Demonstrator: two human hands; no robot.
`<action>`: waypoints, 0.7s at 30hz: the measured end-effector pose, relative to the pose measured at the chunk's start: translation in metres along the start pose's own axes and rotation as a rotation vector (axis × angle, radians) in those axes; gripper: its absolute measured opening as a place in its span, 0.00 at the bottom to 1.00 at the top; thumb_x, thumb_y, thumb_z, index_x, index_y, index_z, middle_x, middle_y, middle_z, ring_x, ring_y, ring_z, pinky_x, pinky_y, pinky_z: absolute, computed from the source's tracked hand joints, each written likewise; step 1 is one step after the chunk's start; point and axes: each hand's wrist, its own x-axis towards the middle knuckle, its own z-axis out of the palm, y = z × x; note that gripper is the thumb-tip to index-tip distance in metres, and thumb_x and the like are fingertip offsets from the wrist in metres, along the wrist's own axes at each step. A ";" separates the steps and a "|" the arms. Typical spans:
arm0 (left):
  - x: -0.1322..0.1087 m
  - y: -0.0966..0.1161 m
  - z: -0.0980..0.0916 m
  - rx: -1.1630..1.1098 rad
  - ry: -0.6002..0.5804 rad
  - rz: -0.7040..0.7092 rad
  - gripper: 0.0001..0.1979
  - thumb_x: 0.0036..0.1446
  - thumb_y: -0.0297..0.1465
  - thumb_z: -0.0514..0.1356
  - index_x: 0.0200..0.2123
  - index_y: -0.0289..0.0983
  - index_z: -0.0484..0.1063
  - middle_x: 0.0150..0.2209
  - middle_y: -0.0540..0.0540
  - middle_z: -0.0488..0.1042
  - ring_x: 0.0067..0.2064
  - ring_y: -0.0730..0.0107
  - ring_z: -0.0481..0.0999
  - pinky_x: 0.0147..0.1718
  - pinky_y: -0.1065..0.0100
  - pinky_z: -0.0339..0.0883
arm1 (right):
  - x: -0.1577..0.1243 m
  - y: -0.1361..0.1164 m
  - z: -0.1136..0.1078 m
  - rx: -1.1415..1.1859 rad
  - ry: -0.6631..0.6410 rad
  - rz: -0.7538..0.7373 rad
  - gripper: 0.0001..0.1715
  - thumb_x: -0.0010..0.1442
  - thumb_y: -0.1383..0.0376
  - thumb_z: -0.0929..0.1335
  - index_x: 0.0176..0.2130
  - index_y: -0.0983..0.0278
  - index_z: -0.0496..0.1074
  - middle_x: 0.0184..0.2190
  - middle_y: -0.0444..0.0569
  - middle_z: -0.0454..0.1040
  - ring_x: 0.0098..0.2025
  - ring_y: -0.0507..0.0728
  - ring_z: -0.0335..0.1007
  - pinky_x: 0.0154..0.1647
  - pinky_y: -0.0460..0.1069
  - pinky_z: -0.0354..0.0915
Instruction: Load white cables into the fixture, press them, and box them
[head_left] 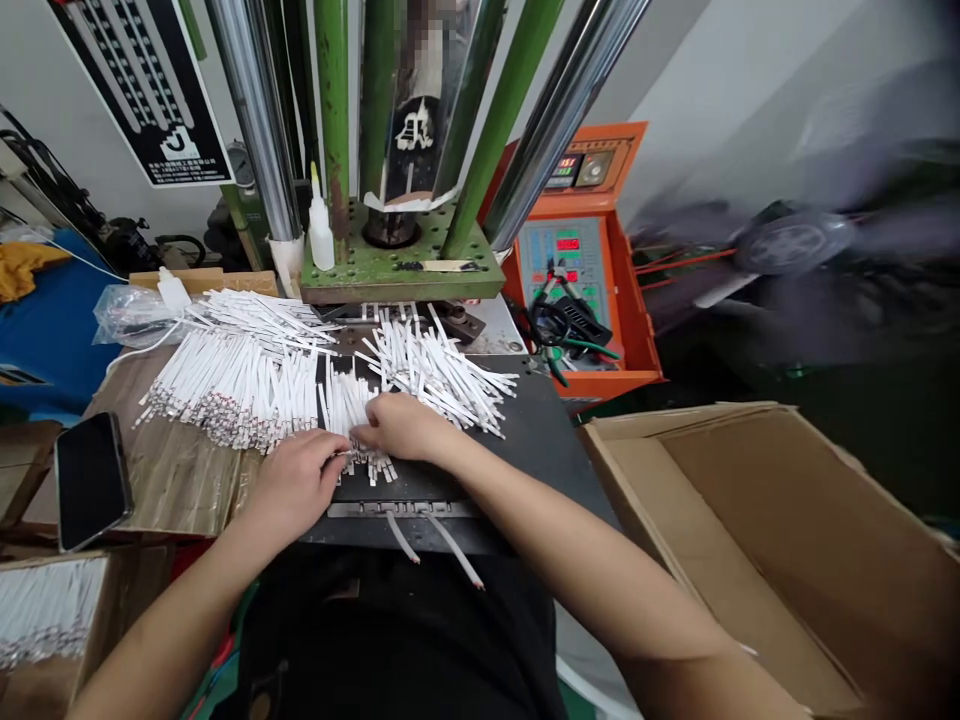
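My left hand (304, 480) is closed in a pinch at the front of the middle bundle, with what looks like the end of a white cable between thumb and forefinger. Close beside it, my right hand (405, 425) has its fingers curled down onto the middle bundle of white cables (346, 395); what they grip is hidden. A larger heap of white cables (240, 385) spreads to the left, and another pile (442, 375) lies behind my right hand. Nearer my body, a slotted metal strip (360, 510) holds two short white cables (454, 550), their ends hanging over the table edge.
Above the dark table (555, 430) stands a green press plate (405, 285) with upright columns. A white bottle (321, 235) is on it. An orange control box (630, 320) with pliers sits behind right, an open carton (705, 500) at right, a phone (91, 480) at left.
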 end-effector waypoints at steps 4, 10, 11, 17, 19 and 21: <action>0.005 0.006 -0.005 -0.083 0.012 -0.049 0.10 0.62 0.29 0.54 0.40 0.37 0.76 0.37 0.46 0.79 0.39 0.64 0.78 0.40 0.64 0.72 | -0.004 0.017 -0.012 0.192 0.043 -0.050 0.23 0.63 0.61 0.65 0.18 0.64 0.64 0.16 0.43 0.62 0.23 0.51 0.57 0.26 0.47 0.52; 0.012 0.015 -0.005 -0.143 -0.033 -0.106 0.15 0.62 0.31 0.52 0.41 0.37 0.78 0.41 0.45 0.80 0.42 0.62 0.79 0.45 0.61 0.72 | -0.014 0.033 -0.010 0.290 0.084 -0.111 0.26 0.59 0.65 0.66 0.14 0.64 0.55 0.14 0.38 0.49 0.21 0.49 0.46 0.26 0.47 0.47; 0.014 0.016 -0.004 -0.169 -0.035 -0.131 0.15 0.61 0.32 0.52 0.42 0.37 0.78 0.41 0.45 0.80 0.43 0.62 0.79 0.46 0.60 0.72 | -0.015 0.032 -0.009 0.343 0.094 -0.153 0.26 0.59 0.65 0.66 0.14 0.63 0.54 0.15 0.37 0.47 0.21 0.49 0.45 0.25 0.47 0.47; 0.024 0.012 0.014 -0.795 -0.023 -0.452 0.24 0.54 0.49 0.61 0.42 0.34 0.78 0.32 0.45 0.79 0.30 0.65 0.79 0.30 0.65 0.76 | -0.024 0.018 -0.002 0.634 0.023 -0.319 0.13 0.58 0.68 0.65 0.23 0.66 0.68 0.17 0.37 0.55 0.22 0.48 0.50 0.25 0.44 0.49; 0.025 0.010 0.021 -0.936 0.041 -0.493 0.24 0.49 0.50 0.65 0.34 0.33 0.78 0.28 0.46 0.78 0.27 0.68 0.77 0.28 0.67 0.76 | -0.028 0.015 0.000 0.594 0.069 -0.324 0.11 0.57 0.72 0.65 0.24 0.66 0.71 0.17 0.37 0.58 0.22 0.48 0.53 0.26 0.44 0.50; 0.023 0.008 0.024 -0.952 0.119 -0.490 0.23 0.45 0.50 0.67 0.31 0.33 0.78 0.32 0.45 0.79 0.28 0.69 0.77 0.30 0.66 0.77 | -0.033 0.015 0.003 0.515 0.147 -0.291 0.12 0.56 0.72 0.66 0.22 0.66 0.69 0.17 0.37 0.58 0.22 0.48 0.52 0.26 0.44 0.50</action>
